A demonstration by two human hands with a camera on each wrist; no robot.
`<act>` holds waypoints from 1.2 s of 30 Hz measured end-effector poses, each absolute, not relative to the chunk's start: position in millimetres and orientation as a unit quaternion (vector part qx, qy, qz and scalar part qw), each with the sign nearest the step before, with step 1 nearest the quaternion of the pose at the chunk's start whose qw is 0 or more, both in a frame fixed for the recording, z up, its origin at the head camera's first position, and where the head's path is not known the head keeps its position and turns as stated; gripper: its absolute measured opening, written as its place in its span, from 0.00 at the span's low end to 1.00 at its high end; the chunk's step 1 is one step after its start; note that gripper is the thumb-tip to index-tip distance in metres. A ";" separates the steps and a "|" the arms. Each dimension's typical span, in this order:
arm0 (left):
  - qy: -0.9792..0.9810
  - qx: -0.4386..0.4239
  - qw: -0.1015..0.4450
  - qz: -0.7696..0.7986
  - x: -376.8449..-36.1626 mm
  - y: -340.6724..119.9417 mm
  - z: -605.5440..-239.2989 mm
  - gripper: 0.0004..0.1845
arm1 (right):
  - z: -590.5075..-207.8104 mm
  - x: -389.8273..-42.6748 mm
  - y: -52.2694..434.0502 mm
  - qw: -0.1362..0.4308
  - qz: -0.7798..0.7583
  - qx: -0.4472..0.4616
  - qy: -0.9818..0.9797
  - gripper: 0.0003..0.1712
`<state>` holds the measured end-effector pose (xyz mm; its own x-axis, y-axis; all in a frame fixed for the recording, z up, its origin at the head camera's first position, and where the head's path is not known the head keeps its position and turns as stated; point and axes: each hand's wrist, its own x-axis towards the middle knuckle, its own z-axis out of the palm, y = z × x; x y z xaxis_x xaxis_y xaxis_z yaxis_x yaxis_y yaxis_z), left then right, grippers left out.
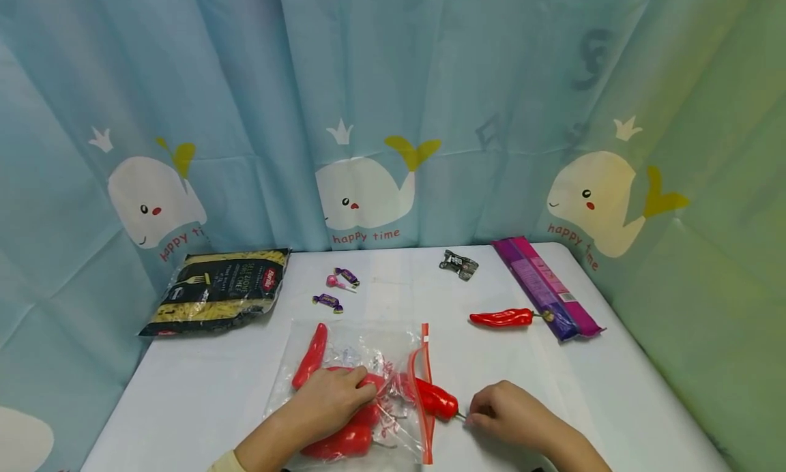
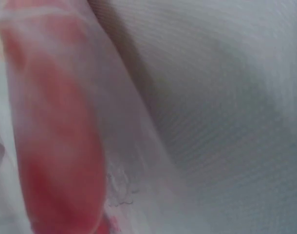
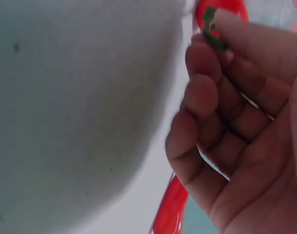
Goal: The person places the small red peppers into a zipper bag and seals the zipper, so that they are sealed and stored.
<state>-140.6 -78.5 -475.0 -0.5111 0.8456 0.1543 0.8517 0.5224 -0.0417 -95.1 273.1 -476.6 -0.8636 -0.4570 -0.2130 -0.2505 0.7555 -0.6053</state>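
A clear zip bag (image 1: 399,334) with a red-edged mouth lies flat, its opening facing right, with several red peppers (image 1: 338,442) inside. My left hand (image 1: 331,400) lies over the bag, fingers curled on the plastic above the peppers. One red pepper (image 1: 437,400) sits across the bag's mouth, its stem end sticking out to the right. Its green stem (image 3: 210,27) is pinched between thumb and fingertips of my right hand (image 1: 510,414). Through the plastic, a pepper (image 2: 61,151) shows blurred in the left wrist view.
Another red pepper (image 1: 503,318) lies by a purple-pink packet (image 1: 540,281) at the right. A black-and-yellow pasta bag (image 1: 224,288) is at the back left. Two purple wrapped candies (image 1: 328,301), a pink lollipop (image 1: 332,281) and a dark wrapped candy (image 1: 458,263) lie toward the curtain.
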 end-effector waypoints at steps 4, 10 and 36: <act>-0.870 -0.488 0.070 -0.022 -140.2 -77.5 -473.7 0.12 | -477.0 -97.6 272.3 0.157 -0.293 -0.196 0.923 0.03; -0.872 -0.487 0.043 -0.024 -139.5 -75.4 -472.2 0.11 | -476.7 -105.0 261.0 0.099 -0.284 -0.215 0.929 0.02; -0.868 -0.492 0.066 -0.011 -137.5 -75.9 -472.5 0.12 | -466.5 -155.2 267.9 -0.131 -0.226 -0.195 0.945 0.10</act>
<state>-137.5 -75.9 -472.5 -0.5078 0.8525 0.1242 0.8553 0.5161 -0.0461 -155.2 267.9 -466.5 -0.8897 -0.3095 0.3356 -0.4277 0.8222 -0.3756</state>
